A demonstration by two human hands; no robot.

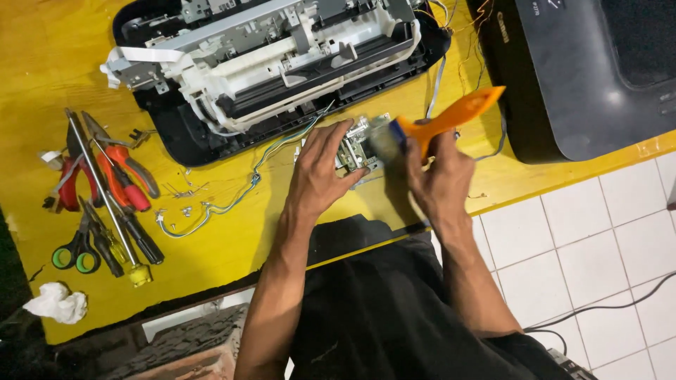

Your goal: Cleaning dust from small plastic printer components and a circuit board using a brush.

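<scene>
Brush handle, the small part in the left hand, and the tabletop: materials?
Brush handle: orange plastic by its look, smooth with uniform colour. Small part under the left hand: seemingly bare metal, silvery glints, with some green, possibly circuit board; blurred. Tabletop: yellow painted or laminated board, glossy reflections; core unclear.
</scene>
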